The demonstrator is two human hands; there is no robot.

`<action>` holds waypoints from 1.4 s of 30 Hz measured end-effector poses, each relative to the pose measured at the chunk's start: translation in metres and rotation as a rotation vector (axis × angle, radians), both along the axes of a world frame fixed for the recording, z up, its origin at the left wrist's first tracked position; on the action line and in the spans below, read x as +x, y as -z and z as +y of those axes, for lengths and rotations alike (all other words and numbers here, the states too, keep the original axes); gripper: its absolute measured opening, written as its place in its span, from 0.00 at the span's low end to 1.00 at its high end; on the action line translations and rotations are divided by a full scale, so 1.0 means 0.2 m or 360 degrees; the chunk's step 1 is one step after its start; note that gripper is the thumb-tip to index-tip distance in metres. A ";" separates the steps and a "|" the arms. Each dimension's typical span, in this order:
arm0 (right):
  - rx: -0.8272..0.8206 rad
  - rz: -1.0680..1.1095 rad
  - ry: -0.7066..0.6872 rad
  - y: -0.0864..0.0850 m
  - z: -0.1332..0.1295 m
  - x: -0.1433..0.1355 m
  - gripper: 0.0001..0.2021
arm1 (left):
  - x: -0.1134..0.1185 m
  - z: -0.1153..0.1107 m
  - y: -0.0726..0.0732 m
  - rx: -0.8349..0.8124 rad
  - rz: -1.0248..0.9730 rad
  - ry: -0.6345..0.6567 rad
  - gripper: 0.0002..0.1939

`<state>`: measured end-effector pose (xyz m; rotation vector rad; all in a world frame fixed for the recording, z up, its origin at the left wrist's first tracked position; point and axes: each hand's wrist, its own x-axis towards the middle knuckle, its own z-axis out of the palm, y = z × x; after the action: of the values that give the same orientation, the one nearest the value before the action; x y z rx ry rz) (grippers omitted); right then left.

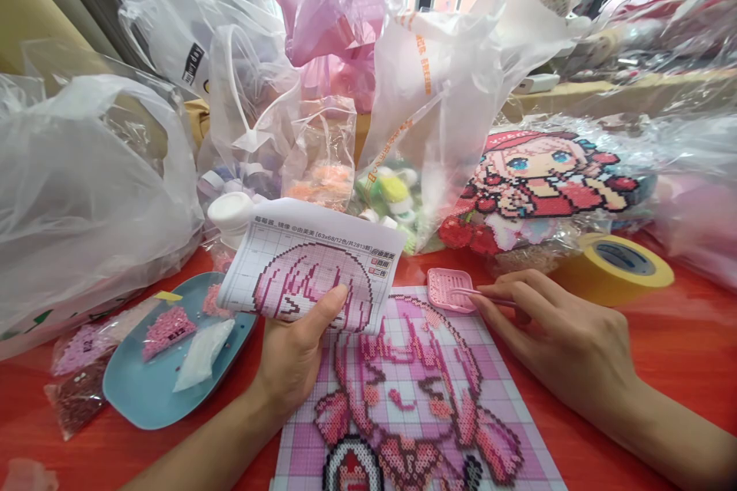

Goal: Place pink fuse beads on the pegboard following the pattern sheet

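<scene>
My left hand (296, 349) holds a folded paper pattern (311, 265) with its thumb on the front, above the upper left part of the bead board. Between the pinched fingers of my right hand (546, 322) are pink tweezers (489, 297), whose tip reaches into a small pink bead tray (443, 280) at the board's top edge. The board (533, 430) has a pink and white grid and bears a bead picture (403, 391) of a face with closed eyes and pink hair. The paper hides part of the board's upper left.
A blue plate (138, 391) with bead packets sits at left, beside more bead bags (77, 399). Yellow tape (627, 268) lies beyond my right hand. A finished bead figure (541, 176) leans behind, near plastic bags (437, 92) along the window side.
</scene>
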<state>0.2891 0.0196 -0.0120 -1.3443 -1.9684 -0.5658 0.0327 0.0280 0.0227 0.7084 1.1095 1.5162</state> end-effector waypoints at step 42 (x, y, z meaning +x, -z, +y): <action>-0.0036 -0.0017 -0.0417 -0.02 -0.04 -0.09 0.05 | 0.00 0.00 0.00 0.0010 0.0059 0.0023 0.36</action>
<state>0.2707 0.0119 -0.0081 -1.0743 -2.1216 -0.4275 0.0325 0.0275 0.0222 0.7503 1.1257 1.5005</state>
